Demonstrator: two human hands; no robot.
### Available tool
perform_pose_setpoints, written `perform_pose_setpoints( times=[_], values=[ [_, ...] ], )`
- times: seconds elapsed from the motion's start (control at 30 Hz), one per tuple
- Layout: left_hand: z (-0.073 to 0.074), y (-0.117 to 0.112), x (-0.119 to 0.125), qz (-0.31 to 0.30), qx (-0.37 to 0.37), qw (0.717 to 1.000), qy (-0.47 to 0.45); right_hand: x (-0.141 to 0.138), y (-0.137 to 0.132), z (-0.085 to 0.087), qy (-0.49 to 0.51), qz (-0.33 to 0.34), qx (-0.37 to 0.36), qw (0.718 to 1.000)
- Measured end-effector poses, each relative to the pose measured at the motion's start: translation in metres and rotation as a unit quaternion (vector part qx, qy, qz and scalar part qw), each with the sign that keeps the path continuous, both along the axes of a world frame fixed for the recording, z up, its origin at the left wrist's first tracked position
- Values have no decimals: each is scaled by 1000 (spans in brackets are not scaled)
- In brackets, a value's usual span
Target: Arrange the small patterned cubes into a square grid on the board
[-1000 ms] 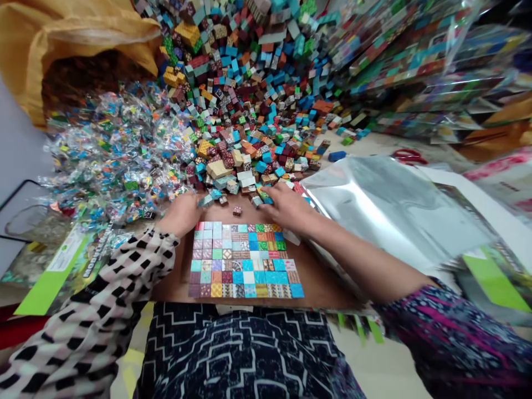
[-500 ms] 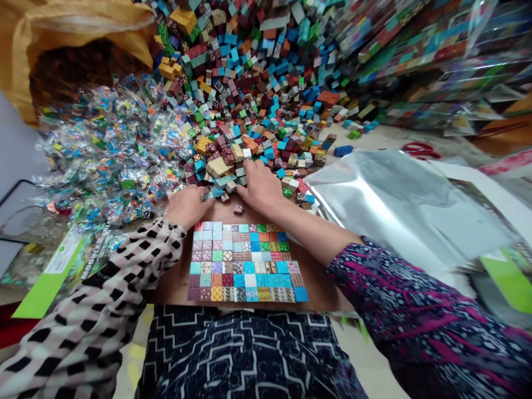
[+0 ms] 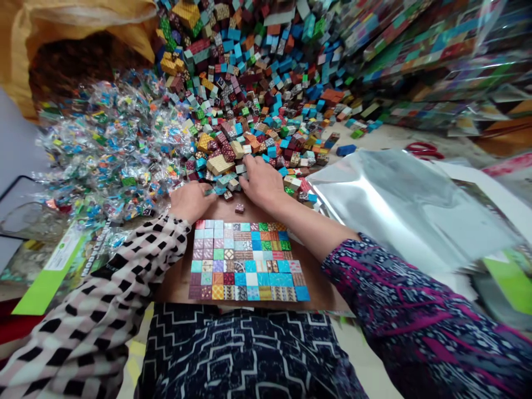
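Observation:
My left hand rests at the near edge of the loose block pile. Its fingers curl together beside a teal block; what lies between the fingertips is hidden. My right hand reaches into the pile, thumb and forefinger apart, touching small grey and white blocks. Beside it lies a larger cream block. A single dark patterned cube sits on the brown board between my hands. Nearer to me, rows of printed cubes lie flat, side by side, on that board.
Left stands a heap of small clear packets, with a yellow bag behind. Clear plastic sleeves lie right, near red scissors and a blue block. Filled clear packs are stacked at the back right.
My left hand has shifted slightly right and away from me. The right hand stays at nearly the same spot in the pile. The view has moved a little.

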State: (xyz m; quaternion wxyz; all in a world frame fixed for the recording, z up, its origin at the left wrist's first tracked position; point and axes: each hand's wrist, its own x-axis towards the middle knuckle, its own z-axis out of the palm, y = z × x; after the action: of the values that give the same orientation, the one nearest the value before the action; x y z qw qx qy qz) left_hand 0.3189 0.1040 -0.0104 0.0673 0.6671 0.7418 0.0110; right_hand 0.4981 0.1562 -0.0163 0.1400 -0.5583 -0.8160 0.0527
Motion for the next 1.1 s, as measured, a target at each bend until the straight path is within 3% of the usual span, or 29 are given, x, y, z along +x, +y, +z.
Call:
perform_pose_setpoints(
  times=[0.3,0.7,0.8,0.93,1.1],
  values=[
    [5,-6,-5,4,-5,1000,1,3,7,3,9,-15,-9,1000],
    [5,-13,-16,-48,4,999,-19,24,-5,9,15,16,-25,999],
    [9,-17,-24,-35,13,998,-48,23,-13,15,64,65,-9,996],
    [15,-20,-28,-59,62,988,-129,6,-27,20,228,165,-92,955],
    [26,-27,-9,-102,89,975,-175,-14,-41,22,395,148,-250,872]
  ],
)
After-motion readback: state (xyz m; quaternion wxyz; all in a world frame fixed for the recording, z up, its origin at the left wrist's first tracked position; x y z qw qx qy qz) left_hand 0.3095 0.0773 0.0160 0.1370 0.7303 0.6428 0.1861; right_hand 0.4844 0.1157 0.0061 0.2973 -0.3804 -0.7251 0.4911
